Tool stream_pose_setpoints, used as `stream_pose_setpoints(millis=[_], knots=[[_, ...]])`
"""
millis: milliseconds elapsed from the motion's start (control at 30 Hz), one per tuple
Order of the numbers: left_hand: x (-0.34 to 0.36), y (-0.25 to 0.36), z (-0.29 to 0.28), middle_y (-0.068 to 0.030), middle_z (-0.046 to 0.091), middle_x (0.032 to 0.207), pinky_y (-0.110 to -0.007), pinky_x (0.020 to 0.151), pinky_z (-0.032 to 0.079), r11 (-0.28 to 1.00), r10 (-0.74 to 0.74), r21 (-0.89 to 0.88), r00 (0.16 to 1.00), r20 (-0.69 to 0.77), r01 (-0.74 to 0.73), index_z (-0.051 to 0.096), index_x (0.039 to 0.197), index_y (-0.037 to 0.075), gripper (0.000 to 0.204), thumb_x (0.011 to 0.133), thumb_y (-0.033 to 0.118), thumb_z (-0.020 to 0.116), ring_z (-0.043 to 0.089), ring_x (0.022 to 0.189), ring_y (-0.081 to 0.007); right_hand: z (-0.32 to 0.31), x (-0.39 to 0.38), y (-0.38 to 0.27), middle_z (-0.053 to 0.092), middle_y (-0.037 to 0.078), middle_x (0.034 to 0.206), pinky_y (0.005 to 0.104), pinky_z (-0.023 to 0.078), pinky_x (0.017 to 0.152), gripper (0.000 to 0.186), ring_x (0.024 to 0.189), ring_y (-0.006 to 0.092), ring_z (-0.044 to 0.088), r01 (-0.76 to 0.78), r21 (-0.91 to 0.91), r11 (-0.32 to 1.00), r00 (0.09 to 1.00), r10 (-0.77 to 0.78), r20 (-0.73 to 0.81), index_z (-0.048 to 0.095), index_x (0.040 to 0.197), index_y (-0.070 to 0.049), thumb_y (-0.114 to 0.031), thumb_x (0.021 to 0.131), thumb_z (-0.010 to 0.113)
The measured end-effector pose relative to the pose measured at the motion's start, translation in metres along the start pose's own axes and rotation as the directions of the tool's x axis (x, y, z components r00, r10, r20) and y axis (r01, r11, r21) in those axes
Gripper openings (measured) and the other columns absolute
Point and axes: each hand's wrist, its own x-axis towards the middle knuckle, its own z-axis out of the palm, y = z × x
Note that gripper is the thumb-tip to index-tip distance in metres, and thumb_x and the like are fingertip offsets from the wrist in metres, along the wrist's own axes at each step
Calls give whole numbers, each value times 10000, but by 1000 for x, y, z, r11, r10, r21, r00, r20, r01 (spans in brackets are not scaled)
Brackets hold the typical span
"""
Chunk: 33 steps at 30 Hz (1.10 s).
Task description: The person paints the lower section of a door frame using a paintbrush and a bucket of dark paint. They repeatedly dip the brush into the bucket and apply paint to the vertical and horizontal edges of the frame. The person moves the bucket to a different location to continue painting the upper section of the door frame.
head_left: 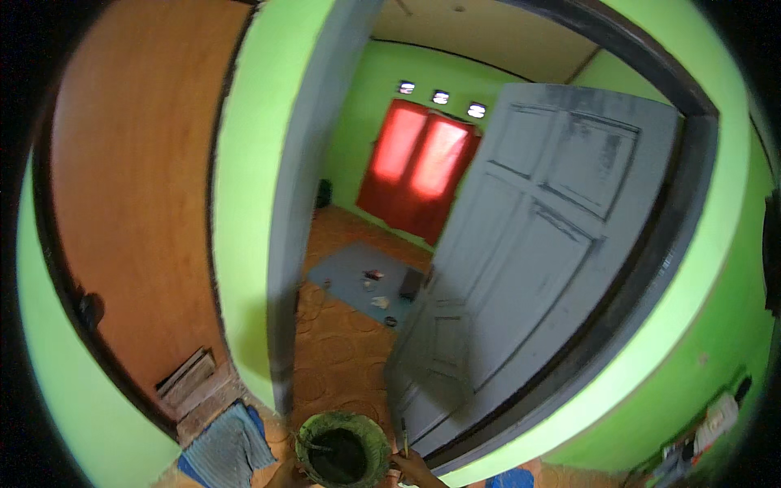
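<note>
At the lower middle, a small round bucket (384, 443) with a stained yellow-green rim holds dark grey paint (342, 462). A stick-like thing (320, 446) leans inside it against the left wall. My left hand (286, 473) grips the bucket's left side, its fingers partly hidden behind it. On the other side, my right hand (418, 470) is closed round a slim paintbrush (405, 439) that points upward, close beside the bucket's rim. Just beyond stands a grey panelled door (521, 244), open into the room, with patchy paint on its upper panels.
A grey door frame (294, 244) edges the doorway at left; its right side (691, 195) is dark and patchy. A brown door (138, 203) and a blue-grey cloth mat (230, 447) lie left. Inside, small items rest on a grey-blue mat (350, 264) before red curtains (419, 167).
</note>
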Motion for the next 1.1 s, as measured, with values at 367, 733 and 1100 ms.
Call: stream_pose_setpoints(millis=[367,733,1100], knots=[[-71,-88,25,-123,609,1283,-517,1003,443,917,237,-248,928,-287,-311,555,1299,38,440,941,285,489,565,1165,-322,24,19,-71,598,76,890,359,492,729,221,833,190,601,-128,-205,971,966,169,198,576,1020,27,-20,839,693],[-170,-335,16,-221,600,1283,-453,912,549,822,-65,233,493,-868,519,601,1214,31,376,952,288,521,637,1105,-392,-18,54,-9,547,82,964,369,526,709,266,814,194,600,-75,-378,923,955,175,240,487,1035,-15,7,851,677],[-241,-534,35,-198,311,1577,-569,1196,185,129,-362,325,350,-864,937,332,1514,45,910,827,543,663,291,1462,-362,1,70,-10,545,45,996,363,487,825,256,930,183,584,-142,-459,877,944,260,205,429,1003,-102,25,879,613]])
